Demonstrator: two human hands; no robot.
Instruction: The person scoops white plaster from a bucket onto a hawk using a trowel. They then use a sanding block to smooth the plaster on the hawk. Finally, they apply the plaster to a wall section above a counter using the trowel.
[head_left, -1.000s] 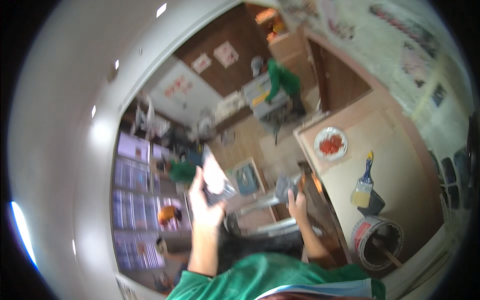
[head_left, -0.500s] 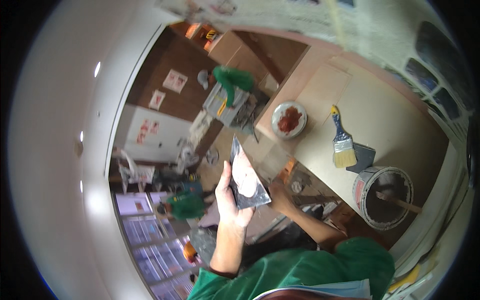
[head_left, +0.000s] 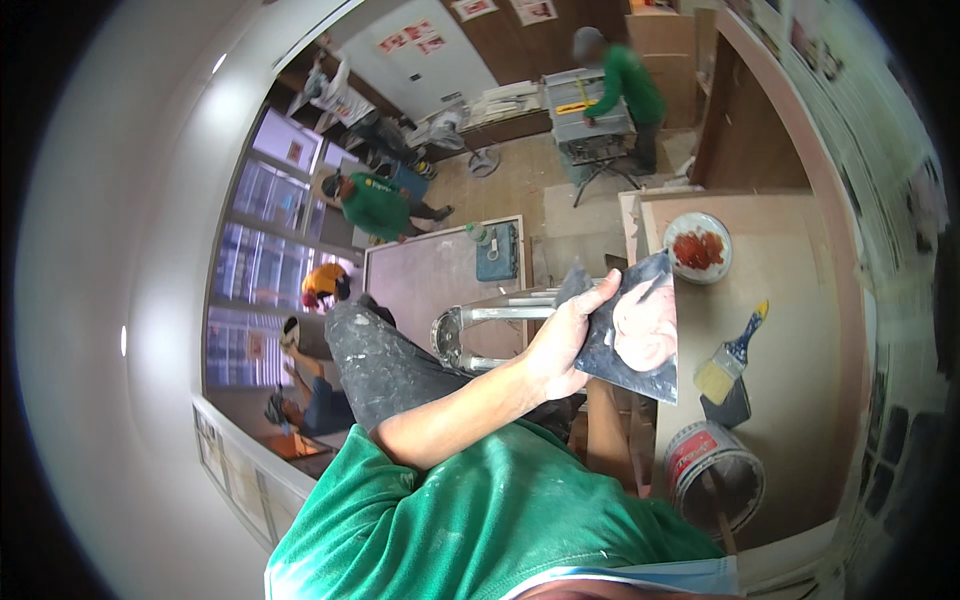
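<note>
My left hand (head_left: 565,345) grips a dark, flat metal putty plate (head_left: 610,340), thumb along its upper edge. A swirl of pale pink putty (head_left: 645,325) is spread over the plate's face. My right forearm (head_left: 606,425) rises behind the plate. The right hand's fingers are hidden there, so what it holds does not show. A grey pointed tip (head_left: 574,281) sticks up beside the left hand; its kind I cannot make out. Right of the plate, on a pale board, lie a paintbrush (head_left: 730,360) with a blue handle and a dark flat square (head_left: 728,408) partly under it.
A white dish (head_left: 722,225) with red-brown paste stands at the board's far end. The near end holds a bucket (head_left: 690,455) with a stick in it. Left of my hands is a metal stepladder (head_left: 500,313). Several people work below, one at a grey bench (head_left: 565,95).
The view has swung left and down. In it, the putty plate and my left hand now appear farther right, nearer the dish. My right hand has gone behind the plate.
</note>
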